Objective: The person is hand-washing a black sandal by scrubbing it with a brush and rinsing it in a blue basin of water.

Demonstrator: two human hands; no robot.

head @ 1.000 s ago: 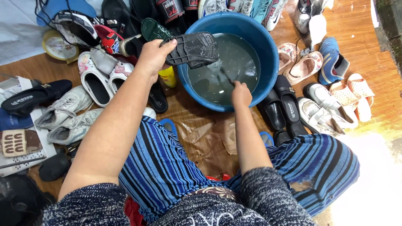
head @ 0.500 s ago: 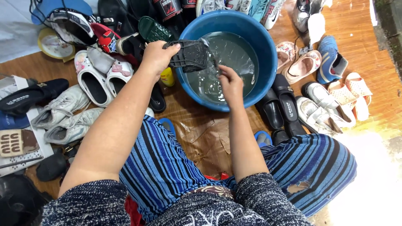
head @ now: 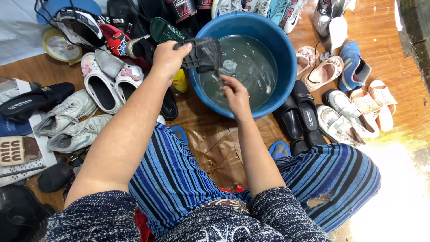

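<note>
Scrubbing now: left hand (head: 166,58) gripping dark shoe (head: 202,54) over basin (head: 277,42), sole up. Right hand (head: 234,92), fingers pinched on small brush (head: 216,77) (barely visible). Next, probably: firm strokes, then a dip.

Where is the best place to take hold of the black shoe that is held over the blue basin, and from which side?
Probably the end of the black shoe over the basin's left rim, coming from the left. The left hand already grips it there, sole facing up. This leaves the sole free for the right hand, which seems to hold a small brush, too small to tell.
</note>
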